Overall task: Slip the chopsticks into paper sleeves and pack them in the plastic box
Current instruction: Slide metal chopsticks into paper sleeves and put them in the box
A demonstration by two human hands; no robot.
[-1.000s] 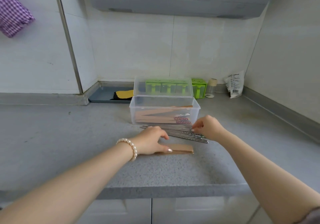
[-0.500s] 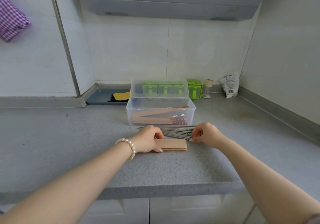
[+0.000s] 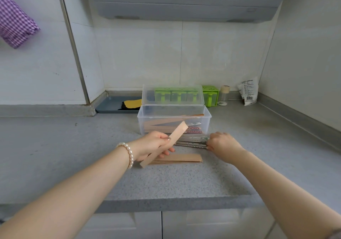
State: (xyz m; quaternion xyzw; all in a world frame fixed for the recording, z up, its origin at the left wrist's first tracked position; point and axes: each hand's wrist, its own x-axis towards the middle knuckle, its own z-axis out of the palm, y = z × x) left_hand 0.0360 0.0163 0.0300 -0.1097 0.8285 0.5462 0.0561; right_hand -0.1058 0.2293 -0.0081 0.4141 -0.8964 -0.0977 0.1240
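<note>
Grey speckled counter (image 3: pixel 166 183) ran into a tiled corner beneath a range hood (image 3: pixel 184 0), with a purple checked cloth (image 3: pixel 14 24) hanging at upper left. At the middle of the counter stood the clear box (image 3: pixel 174 123), its hinged lid (image 3: pixel 173 95) raised upright behind it. Inside the box lay several sleeved chopsticks, tan paper with patterned red ends and one metal tip showing at the right; the exact count could not be read through the wall. Loose chopsticks (image 3: pixel 191 141) lay in a bundle on the counter just in front of the box. The right hand (image 3: pixel 224 144) rested at the bundle's right end, fingers curled over the tips; whether it pinched any could not be told. The left hand (image 3: pixel 152 145), a pearl bracelet (image 3: pixel 128 154) on its wrist, pinched one sleeve (image 3: pixel 164 146) between thumb and fingers, holding it tilted with its far end raised in front of the box. Below that hand a stack of sleeves (image 3: pixel 180 159) lay flat on the counter. Behind the box stood a green rack (image 3: pixel 210 95), a small jar (image 3: pixel 224 95) and a white packet (image 3: pixel 248 91) by the right wall. A grey tray (image 3: pixel 110 106) in the corner held a yellow and black item (image 3: pixel 132 104).
</note>
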